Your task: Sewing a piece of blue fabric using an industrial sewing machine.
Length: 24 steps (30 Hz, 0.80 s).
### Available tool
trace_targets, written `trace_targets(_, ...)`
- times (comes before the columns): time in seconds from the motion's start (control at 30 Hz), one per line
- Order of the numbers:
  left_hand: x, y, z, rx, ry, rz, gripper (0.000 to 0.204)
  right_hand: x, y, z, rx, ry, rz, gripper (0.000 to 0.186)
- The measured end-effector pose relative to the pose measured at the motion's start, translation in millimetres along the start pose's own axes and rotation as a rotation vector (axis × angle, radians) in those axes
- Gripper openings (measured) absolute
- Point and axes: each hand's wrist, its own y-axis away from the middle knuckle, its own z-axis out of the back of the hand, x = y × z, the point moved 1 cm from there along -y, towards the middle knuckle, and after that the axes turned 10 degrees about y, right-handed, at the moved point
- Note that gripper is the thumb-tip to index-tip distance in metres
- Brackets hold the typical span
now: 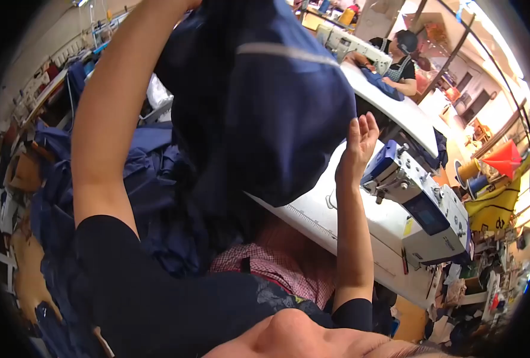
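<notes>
My raised left arm reaches the top edge, where my left hand [187, 3] is mostly cut off, its fingers hidden, beside a lifted navy fabric piece [277, 119] with a pale stripe. The cloth hangs in front of me. My right hand [357, 143] is open, fingers upright, just beside the cloth’s right edge; whether it touches cannot be made out. Below it stands a white-and-blue sewing machine [426, 209] on a white table [378, 256] with a printed ruler edge. More navy fabric [151, 173] lies heaped at my left.
A co-worker [405, 71] sits at another sewing machine [348, 48] with blue cloth, upper right. Thread cones [470, 173], a red object [503, 155] and yellow material [494, 209] are at right. Cluttered shelving [32, 95] lines the left side.
</notes>
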Motion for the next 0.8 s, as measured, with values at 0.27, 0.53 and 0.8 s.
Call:
trace_targets(0.27,-74.4,-42.9,-86.2,0.151,0.186,0.059,0.029,51.5,35.1,-50.8,-0.157,0.932,0.574,0.085)
trace_targets(0.53,-118.1,-34.9,-35.8,0.118,-0.325,-0.249,0.034,119.9,-36.9,86.8,-0.239,0.45,0.249,0.012)
trace_targets(0.8,-83.3,-29.3,-33.5,0.077,-0.662,-0.298,0.042,234.2,-37.8,175.3,-0.389,0.706,0.486,0.018)
